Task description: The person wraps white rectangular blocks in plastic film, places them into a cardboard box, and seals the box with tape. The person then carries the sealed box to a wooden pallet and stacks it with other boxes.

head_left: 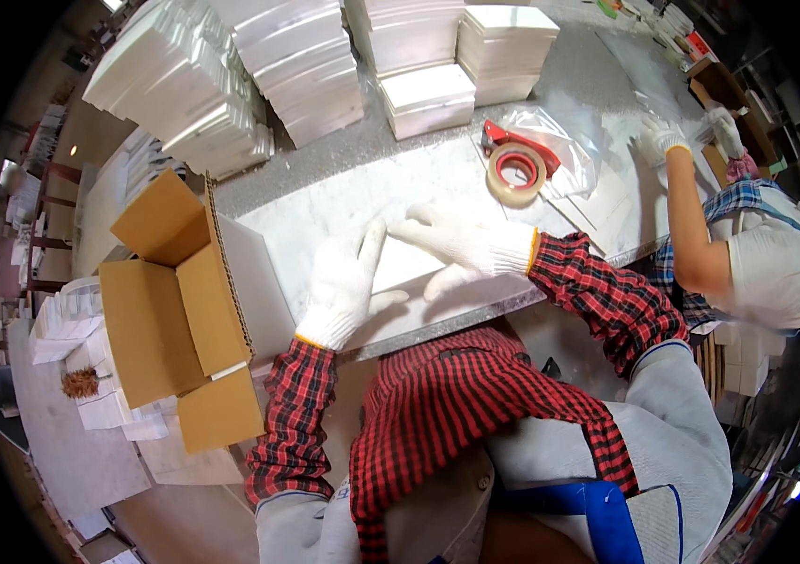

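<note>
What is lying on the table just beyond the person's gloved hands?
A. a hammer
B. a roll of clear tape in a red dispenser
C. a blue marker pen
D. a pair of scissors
B: a roll of clear tape in a red dispenser lies on the table, just beyond the right hand and left hand, which rest on a flat white piece.

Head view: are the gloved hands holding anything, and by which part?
Neither grips anything. The left hand and right hand lie flat, fingers spread, on a white flat piece on the table, touching its left and upper right.
</note>
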`<state>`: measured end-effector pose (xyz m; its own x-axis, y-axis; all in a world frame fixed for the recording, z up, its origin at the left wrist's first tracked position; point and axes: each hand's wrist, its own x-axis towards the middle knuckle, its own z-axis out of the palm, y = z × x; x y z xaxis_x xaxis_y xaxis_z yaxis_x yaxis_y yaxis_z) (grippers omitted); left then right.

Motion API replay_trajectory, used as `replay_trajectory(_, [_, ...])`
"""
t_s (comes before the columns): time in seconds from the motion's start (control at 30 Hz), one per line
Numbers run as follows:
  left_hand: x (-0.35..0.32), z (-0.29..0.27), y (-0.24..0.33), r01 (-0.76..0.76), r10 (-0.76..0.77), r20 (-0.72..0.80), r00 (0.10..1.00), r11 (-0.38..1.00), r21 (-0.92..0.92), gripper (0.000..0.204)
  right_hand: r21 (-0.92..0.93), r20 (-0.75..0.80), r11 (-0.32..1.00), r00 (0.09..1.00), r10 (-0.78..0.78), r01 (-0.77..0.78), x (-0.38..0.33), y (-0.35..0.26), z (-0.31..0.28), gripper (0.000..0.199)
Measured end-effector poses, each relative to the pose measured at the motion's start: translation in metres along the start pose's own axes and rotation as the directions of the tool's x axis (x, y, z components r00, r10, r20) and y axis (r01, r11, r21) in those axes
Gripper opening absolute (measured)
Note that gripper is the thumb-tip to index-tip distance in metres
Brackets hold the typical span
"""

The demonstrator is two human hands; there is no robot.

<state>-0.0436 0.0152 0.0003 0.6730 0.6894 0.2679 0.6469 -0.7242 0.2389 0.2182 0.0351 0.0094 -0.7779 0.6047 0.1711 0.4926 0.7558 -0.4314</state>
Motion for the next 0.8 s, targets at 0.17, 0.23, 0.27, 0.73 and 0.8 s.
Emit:
replay_trajectory(0.17, [-0.003, 0.008, -0.003, 0.046, -0.047, 0.041, 0.998, 0.999, 0.026, 0.109, 0.007, -0.023, 0.984, 0.983, 0.181, -0.181, 0.003, -0.013, -0.005, 0.079])
replay_trajectory(0.23, [-0.002, 0.007, -0.002, 0.049, -0.050, 0.049, 0.998, 0.999, 0.023, 0.108, -0.041, 0.018, 0.988, 0.989, 0.148, -0.147, 0.006, -0.013, -0.008, 0.074])
replay_trajectory(0.27, [-0.001, 0.006, -0.002, 0.064, -0.065, 0.062, 0.996, 0.998, 0.014, 0.110, -0.057, 0.004, 0.991, 0.993, 0.118, -0.117, 0.006, -0.010, -0.006, 0.074])
replay_trajectory(0.73, [-0.037, 0.053, -0.010, 0.590, -0.683, 0.372, 0.629, 0.107, -0.800, 0.088, 0.750, 0.161, 0.349, 0.667, 0.728, -0.562, 0.003, -0.001, 0.046, 0.063])
replay_trajectory(0.8, [-0.034, 0.044, -0.005, 0.580, -0.689, 0.357, 0.631, 0.113, -0.807, 0.089, 0.718, 0.240, 0.329, 0.662, 0.710, -0.613, 0.007, 0.000, 0.041, 0.064])
